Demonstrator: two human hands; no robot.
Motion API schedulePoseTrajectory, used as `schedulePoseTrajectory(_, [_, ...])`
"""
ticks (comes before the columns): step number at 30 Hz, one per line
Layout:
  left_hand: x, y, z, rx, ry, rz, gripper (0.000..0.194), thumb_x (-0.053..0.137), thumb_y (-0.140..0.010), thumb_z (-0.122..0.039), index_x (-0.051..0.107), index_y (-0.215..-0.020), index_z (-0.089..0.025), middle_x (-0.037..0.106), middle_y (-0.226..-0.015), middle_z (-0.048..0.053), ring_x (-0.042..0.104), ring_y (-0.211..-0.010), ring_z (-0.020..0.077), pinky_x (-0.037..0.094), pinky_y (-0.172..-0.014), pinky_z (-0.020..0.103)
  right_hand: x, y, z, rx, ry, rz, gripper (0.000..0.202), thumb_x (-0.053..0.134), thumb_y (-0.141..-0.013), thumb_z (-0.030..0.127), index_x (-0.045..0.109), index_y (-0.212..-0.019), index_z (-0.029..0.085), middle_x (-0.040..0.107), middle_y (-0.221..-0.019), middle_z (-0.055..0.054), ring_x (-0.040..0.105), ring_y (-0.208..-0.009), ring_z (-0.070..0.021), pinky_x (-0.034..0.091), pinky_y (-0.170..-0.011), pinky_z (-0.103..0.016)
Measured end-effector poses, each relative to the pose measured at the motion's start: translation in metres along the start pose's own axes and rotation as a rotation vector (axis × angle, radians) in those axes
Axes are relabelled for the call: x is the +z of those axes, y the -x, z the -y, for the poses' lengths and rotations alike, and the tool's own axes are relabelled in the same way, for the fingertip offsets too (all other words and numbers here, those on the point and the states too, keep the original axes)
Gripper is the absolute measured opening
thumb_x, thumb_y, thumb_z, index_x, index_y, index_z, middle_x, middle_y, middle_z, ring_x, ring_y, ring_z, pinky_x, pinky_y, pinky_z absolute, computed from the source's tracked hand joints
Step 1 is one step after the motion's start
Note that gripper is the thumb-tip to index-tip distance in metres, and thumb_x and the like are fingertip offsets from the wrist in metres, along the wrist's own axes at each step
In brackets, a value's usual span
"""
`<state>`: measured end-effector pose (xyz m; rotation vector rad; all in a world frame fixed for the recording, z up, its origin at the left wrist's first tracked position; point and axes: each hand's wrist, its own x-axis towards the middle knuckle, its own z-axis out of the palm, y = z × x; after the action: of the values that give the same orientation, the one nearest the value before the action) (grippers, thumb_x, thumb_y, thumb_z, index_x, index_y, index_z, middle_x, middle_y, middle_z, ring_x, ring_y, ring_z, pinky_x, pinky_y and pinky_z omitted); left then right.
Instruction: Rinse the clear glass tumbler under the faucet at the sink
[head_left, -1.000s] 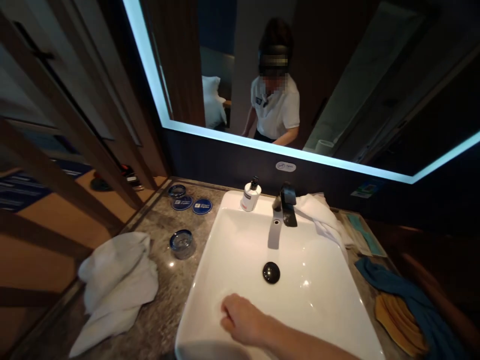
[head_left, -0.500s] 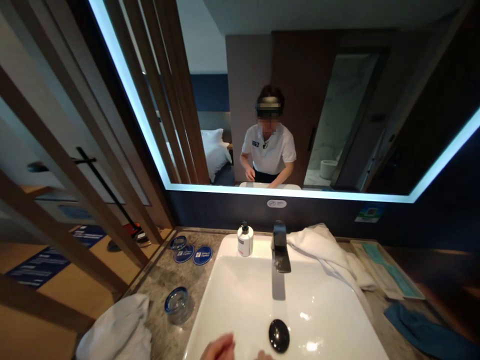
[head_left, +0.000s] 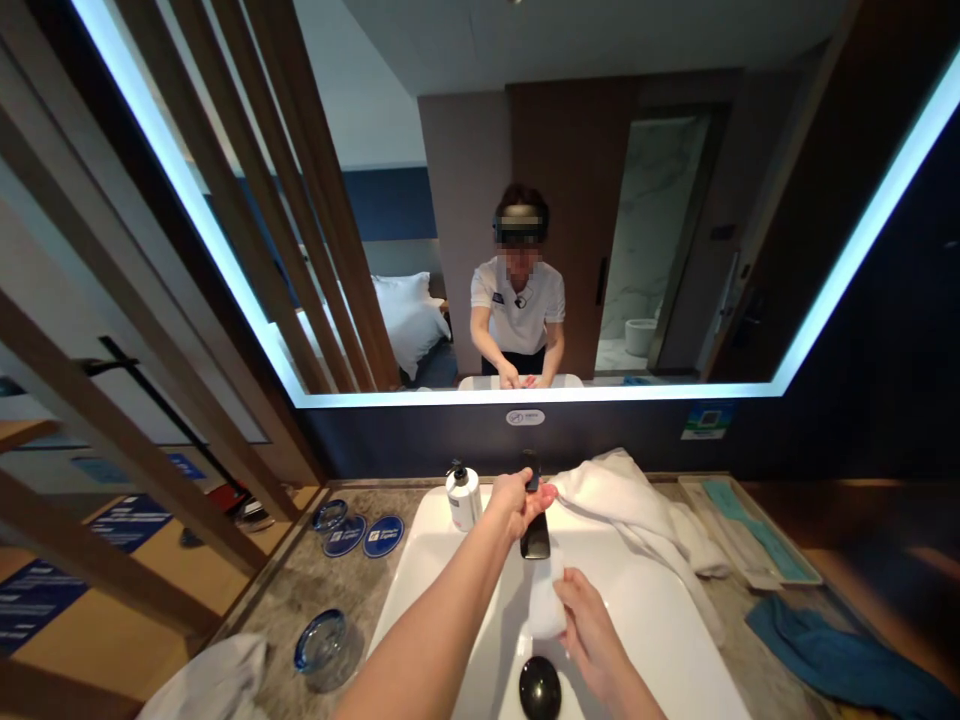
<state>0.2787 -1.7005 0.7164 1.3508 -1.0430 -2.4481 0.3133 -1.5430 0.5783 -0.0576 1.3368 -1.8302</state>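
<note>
My left hand (head_left: 517, 500) reaches over the white sink (head_left: 660, 620) and curls around the top of the black faucet (head_left: 535, 537). My right hand (head_left: 589, 625) is lower in the basin, its fingers pinching a small white pad or folded cloth (head_left: 545, 600) right under the spout. The black drain plug (head_left: 540, 688) lies just below that hand. A white pump bottle (head_left: 463, 497) stands on the sink's back rim, left of the faucet. The mirror shows my own reflection with both hands at the basin.
A crumpled white towel (head_left: 630, 500) lies right of the faucet. A tray (head_left: 757, 535) and a blue cloth (head_left: 840, 655) sit further right. On the left counter are a glass (head_left: 321, 640), blue coasters (head_left: 364, 535) and another white towel (head_left: 210, 685). Wooden slats stand at the left.
The view has tilted up toward the mirror. My left hand has risen from the basin's front to the faucet, and my right hand has come in holding the white pad.
</note>
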Motion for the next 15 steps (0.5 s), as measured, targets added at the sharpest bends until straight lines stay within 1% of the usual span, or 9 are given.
schedulePoseTrajectory(2, [0.001, -0.003, -0.008, -0.019, -0.027, -0.002, 0.024, 0.045, -0.103, -0.025, 0.059, -0.098, -0.006, 0.066, -0.075, 0.006, 0.064, -0.058, 0.0106, 0.053, -0.046, 0.016, 0.011, -0.009, 0.001, 0.018, -0.07, 0.0, 0.026, 0.066, -0.07, 0.034, 0.046, -0.083, 0.024, 0.051, -0.068, 0.006, 0.049, -0.061, -0.0125, 0.04, -0.057, -0.025])
schedulePoseTrajectory(4, [0.0, -0.004, -0.013, -0.029, -0.054, 0.009, 0.026, 0.043, -0.103, -0.025, 0.06, -0.098, -0.006, 0.067, -0.073, 0.006, 0.065, -0.058, 0.0111, 0.054, -0.047, 0.016, 0.019, -0.019, -0.008, 0.035, -0.137, -0.036, 0.027, 0.067, -0.069, 0.035, 0.048, -0.085, 0.024, 0.051, -0.066, 0.006, 0.049, -0.058, -0.0131, 0.04, -0.055, -0.025])
schedulePoseTrajectory(7, [-0.007, -0.002, -0.02, -0.05, -0.119, 0.056, 0.033, 0.043, -0.102, -0.029, 0.061, -0.095, -0.002, 0.068, -0.066, 0.01, 0.065, -0.054, 0.0144, 0.055, -0.045, 0.02, 0.028, -0.034, -0.023, 0.117, -0.268, -0.099, 0.03, 0.058, -0.08, 0.047, 0.054, -0.094, 0.021, 0.061, -0.071, 0.0, 0.059, -0.064, -0.0179, 0.044, -0.058, -0.028])
schedulePoseTrajectory(9, [-0.015, -0.001, -0.025, -0.063, -0.174, 0.088, 0.04, 0.046, -0.101, -0.036, 0.062, -0.093, 0.0, 0.068, -0.064, 0.013, 0.064, -0.05, 0.0164, 0.055, -0.043, 0.023, 0.033, -0.04, -0.029, 0.237, -0.366, -0.059, 0.041, 0.052, -0.085, 0.051, 0.059, -0.104, 0.015, 0.069, -0.083, -0.008, 0.064, -0.07, -0.02, 0.046, -0.058, -0.03])
schedulePoseTrajectory(10, [-0.019, -0.002, -0.027, -0.066, -0.198, 0.099, 0.043, 0.047, -0.101, -0.038, 0.062, -0.093, 0.001, 0.068, -0.063, 0.014, 0.064, -0.049, 0.0164, 0.055, -0.041, 0.023, 0.034, -0.042, -0.031, 0.293, -0.408, -0.011, 0.045, 0.054, -0.084, 0.05, 0.06, -0.108, 0.013, 0.071, -0.09, -0.01, 0.066, -0.073, -0.0204, 0.047, -0.059, -0.03])
schedulePoseTrajectory(11, [-0.022, -0.003, -0.029, -0.068, -0.217, 0.108, 0.044, 0.048, -0.1, -0.04, 0.062, -0.093, 0.002, 0.068, -0.062, 0.014, 0.063, -0.047, 0.0158, 0.054, -0.04, 0.022, 0.034, -0.043, -0.032, 0.319, -0.431, 0.041, 0.045, 0.059, -0.081, 0.047, 0.061, -0.109, 0.012, 0.072, -0.095, -0.011, 0.067, -0.076, -0.0205, 0.049, -0.061, -0.03])
schedulePoseTrajectory(13, [-0.028, -0.005, -0.032, -0.071, -0.245, 0.124, 0.043, 0.048, -0.1, -0.037, 0.063, -0.09, 0.002, 0.067, -0.06, 0.012, 0.06, -0.044, 0.0133, 0.051, -0.039, 0.02, 0.03, -0.04, -0.031, 0.266, -0.38, 0.106, 0.045, 0.071, -0.071, 0.036, 0.062, -0.108, 0.014, 0.072, -0.093, -0.008, 0.067, -0.077, -0.0188, 0.049, -0.062, -0.028])
schedulePoseTrajectory(14, [-0.03, -0.007, -0.032, -0.072, -0.254, 0.135, 0.041, 0.048, -0.1, -0.034, 0.063, -0.087, 0.001, 0.066, -0.059, 0.011, 0.058, -0.042, 0.0118, 0.049, -0.037, 0.019, 0.026, -0.037, -0.027, 0.205, -0.296, 0.091, 0.045, 0.074, -0.068, 0.033, 0.062, -0.107, 0.015, 0.071, -0.088, -0.006, 0.066, -0.073, -0.0173, 0.047, -0.06, -0.026])
schedulePoseTrajectory(15, [-0.032, -0.009, -0.032, -0.072, -0.257, 0.149, 0.039, 0.048, -0.1, -0.031, 0.063, -0.084, 0.001, 0.066, -0.057, 0.01, 0.056, -0.041, 0.0105, 0.047, -0.037, 0.018, 0.02, -0.033, -0.022, 0.135, -0.176, 0.035, 0.045, 0.076, -0.068, 0.032, 0.061, -0.107, 0.017, 0.069, -0.082, -0.003, 0.064, -0.069, -0.0161, 0.043, -0.056, -0.024])
